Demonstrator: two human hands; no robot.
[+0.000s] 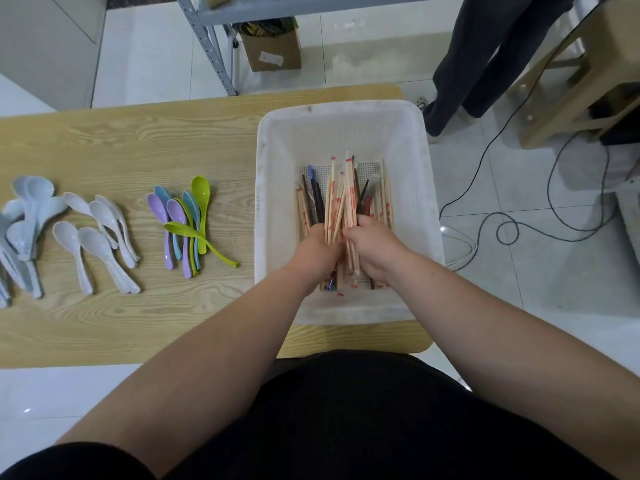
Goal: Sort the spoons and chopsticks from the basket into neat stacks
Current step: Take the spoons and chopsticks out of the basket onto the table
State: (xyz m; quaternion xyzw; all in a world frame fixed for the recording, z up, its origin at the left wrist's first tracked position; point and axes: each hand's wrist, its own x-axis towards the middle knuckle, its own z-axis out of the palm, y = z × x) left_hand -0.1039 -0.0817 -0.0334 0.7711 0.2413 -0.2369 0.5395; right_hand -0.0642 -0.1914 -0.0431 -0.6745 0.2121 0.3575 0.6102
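White plastic basket [341, 114] sits on the right end of the wooden table [121, 140], holding a heap of chopsticks [349, 188] too dense to count: mostly pale wood with red print, plus a few dark ones. The left hand [320, 251] and right hand [375, 251] are side by side inside it, fingers curled around one bundle of pale chopsticks that fans out beyond the knuckles. Left of the basket lie three groups: about seven coloured spoons [187, 220], about six white spoons [98, 237], and pale blue spoons [34, 192] cut by the frame edge. The red print is too small to read.
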